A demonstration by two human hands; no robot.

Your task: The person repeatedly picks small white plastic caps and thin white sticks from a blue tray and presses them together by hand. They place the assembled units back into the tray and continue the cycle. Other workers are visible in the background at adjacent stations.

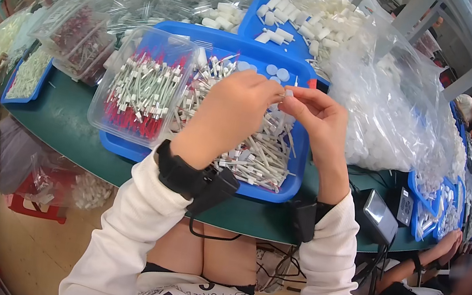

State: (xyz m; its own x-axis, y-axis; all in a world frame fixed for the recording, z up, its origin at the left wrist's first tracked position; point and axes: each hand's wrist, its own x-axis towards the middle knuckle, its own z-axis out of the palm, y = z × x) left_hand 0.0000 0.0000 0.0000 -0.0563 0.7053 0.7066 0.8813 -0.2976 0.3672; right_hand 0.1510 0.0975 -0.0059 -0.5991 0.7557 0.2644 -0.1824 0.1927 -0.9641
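Both hands meet over the far right part of a blue tray. My right hand pinches a small white plastic piece between thumb and fingertips. My left hand is closed right beside that piece; what it grips, if anything, is hidden behind the fingers. Below my hands the tray holds a heap of thin white stick-like parts with small white ends. A few round translucent discs lie toward its far side. Left of my left hand, a clear plastic box with red-tipped white parts rests partly on the tray.
Clear bags of white pieces are piled on the right. Another blue tray with white cylinders stands behind. A phone-like device and cables sit at the right on the green table. Other people work at both sides.
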